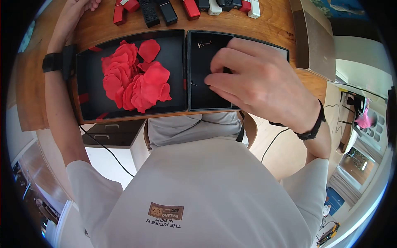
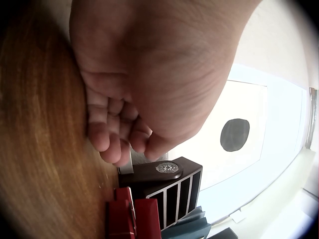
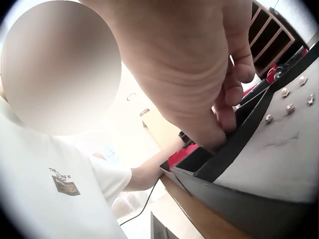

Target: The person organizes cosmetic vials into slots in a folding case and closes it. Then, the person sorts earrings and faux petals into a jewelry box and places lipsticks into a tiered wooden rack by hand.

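Observation:
My right hand [image 1: 262, 78] reaches over the right black box [image 1: 189, 99], fingers bent down into its dark compartment. In the right wrist view, the thumb and fingertips of that hand [image 3: 192, 69] dip behind a divider; whether they pinch anything is hidden. Small gold-coloured pieces [image 1: 204, 44] lie in the box. Beside them, a pale panel [image 3: 264, 159] carries several small studs [image 3: 290, 108]. Red petals [image 1: 136, 82] are heaped in the left black box [image 1: 173, 45]. My left hand [image 2: 154, 69] rests on the wooden table, fingers loosely curled and holding nothing.
Red, black and white small cases [image 1: 191, 9] line the table's far side, with a dark slotted holder [image 2: 174, 191] near my left hand. A cardboard box [image 1: 312, 41] stands at the right. Black cables [image 1: 109, 151] hang below the table edge [image 1: 45, 120].

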`<action>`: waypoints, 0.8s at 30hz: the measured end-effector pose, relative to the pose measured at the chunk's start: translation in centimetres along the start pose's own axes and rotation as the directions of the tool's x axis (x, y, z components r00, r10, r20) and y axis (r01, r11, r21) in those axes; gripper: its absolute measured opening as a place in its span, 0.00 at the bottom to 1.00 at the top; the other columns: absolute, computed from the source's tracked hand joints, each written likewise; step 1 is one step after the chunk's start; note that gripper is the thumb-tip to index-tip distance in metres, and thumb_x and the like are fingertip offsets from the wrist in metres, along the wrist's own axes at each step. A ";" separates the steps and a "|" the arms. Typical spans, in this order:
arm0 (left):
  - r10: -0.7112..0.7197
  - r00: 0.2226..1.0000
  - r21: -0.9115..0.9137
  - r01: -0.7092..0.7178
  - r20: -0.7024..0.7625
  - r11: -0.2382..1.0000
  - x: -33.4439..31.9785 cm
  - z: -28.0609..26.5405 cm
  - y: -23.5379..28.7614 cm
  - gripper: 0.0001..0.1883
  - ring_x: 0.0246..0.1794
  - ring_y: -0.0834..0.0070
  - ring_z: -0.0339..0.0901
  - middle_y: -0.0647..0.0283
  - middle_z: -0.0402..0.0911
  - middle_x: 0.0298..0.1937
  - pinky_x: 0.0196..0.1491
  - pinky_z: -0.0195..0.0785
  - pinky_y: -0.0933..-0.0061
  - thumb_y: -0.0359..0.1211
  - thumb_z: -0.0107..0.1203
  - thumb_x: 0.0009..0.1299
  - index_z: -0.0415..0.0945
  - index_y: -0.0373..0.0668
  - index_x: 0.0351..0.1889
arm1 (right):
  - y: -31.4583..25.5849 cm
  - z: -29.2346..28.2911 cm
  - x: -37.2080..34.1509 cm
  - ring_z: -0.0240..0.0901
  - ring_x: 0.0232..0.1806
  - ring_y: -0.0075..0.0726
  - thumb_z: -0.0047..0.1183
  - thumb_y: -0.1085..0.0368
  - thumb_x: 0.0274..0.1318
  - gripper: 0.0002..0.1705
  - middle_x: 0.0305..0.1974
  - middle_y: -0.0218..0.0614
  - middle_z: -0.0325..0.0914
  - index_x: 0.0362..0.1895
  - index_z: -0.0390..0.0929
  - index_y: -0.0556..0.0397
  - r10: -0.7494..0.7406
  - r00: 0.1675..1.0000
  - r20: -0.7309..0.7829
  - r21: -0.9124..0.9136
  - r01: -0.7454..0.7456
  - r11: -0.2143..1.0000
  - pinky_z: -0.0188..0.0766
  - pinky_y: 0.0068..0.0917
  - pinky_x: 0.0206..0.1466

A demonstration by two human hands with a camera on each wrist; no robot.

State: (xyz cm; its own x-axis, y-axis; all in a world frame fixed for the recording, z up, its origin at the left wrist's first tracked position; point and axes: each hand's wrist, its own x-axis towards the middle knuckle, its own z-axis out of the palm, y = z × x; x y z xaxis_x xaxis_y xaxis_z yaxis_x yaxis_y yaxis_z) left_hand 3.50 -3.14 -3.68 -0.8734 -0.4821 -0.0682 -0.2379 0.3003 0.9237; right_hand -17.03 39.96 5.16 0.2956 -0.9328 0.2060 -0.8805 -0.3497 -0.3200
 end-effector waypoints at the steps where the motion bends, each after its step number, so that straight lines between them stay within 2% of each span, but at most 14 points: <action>1: 0.000 1.000 -0.002 0.000 -0.005 1.000 0.0 0.1 0.0 0.17 0.37 0.86 0.65 0.74 0.70 0.36 0.46 0.60 0.81 0.45 0.48 0.86 0.71 0.46 0.37 | -0.2 0.2 0.4 0.76 0.38 0.38 0.71 0.70 0.43 0.10 0.36 0.30 0.78 0.33 0.86 0.52 0.005 1.000 0.015 -0.013 -0.005 1.000 0.77 0.34 0.37; 6: -0.001 1.000 0.005 0.001 0.001 1.000 0.2 -0.1 -0.2 0.17 0.37 0.86 0.65 0.74 0.71 0.36 0.47 0.60 0.82 0.46 0.48 0.86 0.71 0.46 0.36 | 0.0 1.0 1.4 0.77 0.41 0.39 0.70 0.70 0.43 0.09 0.36 0.31 0.78 0.33 0.86 0.52 0.024 0.998 0.058 -0.032 -0.022 0.999 0.77 0.37 0.43; 9: 0.001 1.000 0.012 0.000 -0.016 1.000 0.0 0.2 -0.3 0.18 0.37 0.86 0.65 0.74 0.70 0.36 0.46 0.61 0.82 0.46 0.48 0.86 0.71 0.47 0.36 | 0.8 -0.2 1.2 0.77 0.41 0.41 0.69 0.71 0.45 0.09 0.36 0.33 0.77 0.34 0.87 0.52 0.035 0.999 0.040 -0.042 -0.033 0.999 0.77 0.39 0.45; 11: 0.008 0.999 0.015 -0.008 -0.034 1.000 -0.4 1.2 1.3 0.18 0.36 0.87 0.65 0.75 0.70 0.35 0.46 0.61 0.82 0.47 0.47 0.86 0.71 0.48 0.35 | 1.2 -1.4 1.1 0.77 0.41 0.44 0.68 0.72 0.47 0.09 0.36 0.34 0.77 0.36 0.87 0.53 0.092 0.996 -0.010 -0.128 -0.093 0.987 0.77 0.40 0.45; 13: 0.045 0.996 -0.026 -0.047 -0.078 0.999 -1.5 3.3 5.0 0.16 0.28 0.85 0.73 0.71 0.79 0.29 0.35 0.68 0.83 0.39 0.52 0.85 0.76 0.46 0.32 | 1.3 -2.0 0.9 0.77 0.41 0.45 0.67 0.72 0.49 0.10 0.36 0.36 0.76 0.38 0.87 0.54 0.107 0.994 -0.021 -0.154 -0.109 0.982 0.77 0.40 0.44; 15: 0.049 0.994 -0.011 -0.050 -0.100 0.999 -1.6 3.6 5.2 0.16 0.28 0.85 0.73 0.71 0.79 0.29 0.35 0.67 0.83 0.39 0.52 0.85 0.76 0.46 0.32 | 1.3 -2.1 0.7 0.77 0.40 0.45 0.66 0.72 0.52 0.10 0.35 0.37 0.76 0.41 0.88 0.55 0.179 0.984 0.004 -0.220 -0.173 0.960 0.78 0.39 0.44; 18: 0.052 0.992 0.013 -0.051 -0.116 0.999 -1.6 3.5 5.2 0.16 0.28 0.85 0.73 0.71 0.78 0.29 0.35 0.67 0.83 0.40 0.53 0.84 0.76 0.47 0.32 | 1.0 -1.7 0.7 0.78 0.40 0.45 0.64 0.71 0.55 0.10 0.34 0.37 0.77 0.43 0.88 0.56 0.212 0.976 0.053 -0.243 -0.194 0.950 0.78 0.39 0.44; 24: 0.020 0.991 0.005 -0.020 -0.131 1.000 -2.0 3.9 5.8 0.16 0.29 0.86 0.73 0.72 0.78 0.29 0.36 0.67 0.83 0.40 0.53 0.84 0.76 0.47 0.32 | 0.8 -1.0 1.3 0.78 0.40 0.45 0.62 0.68 0.58 0.08 0.34 0.37 0.78 0.41 0.87 0.56 0.247 0.965 0.088 -0.296 -0.211 0.931 0.79 0.39 0.44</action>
State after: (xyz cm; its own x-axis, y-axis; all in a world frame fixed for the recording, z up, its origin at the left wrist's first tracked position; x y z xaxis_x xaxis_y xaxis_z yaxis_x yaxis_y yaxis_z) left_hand 2.16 2.77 0.32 -0.8148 -0.5798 0.0006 -0.2224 0.3135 0.9232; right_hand -17.73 38.54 6.14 0.1005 -0.9942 0.0383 -0.9924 -0.1030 -0.0675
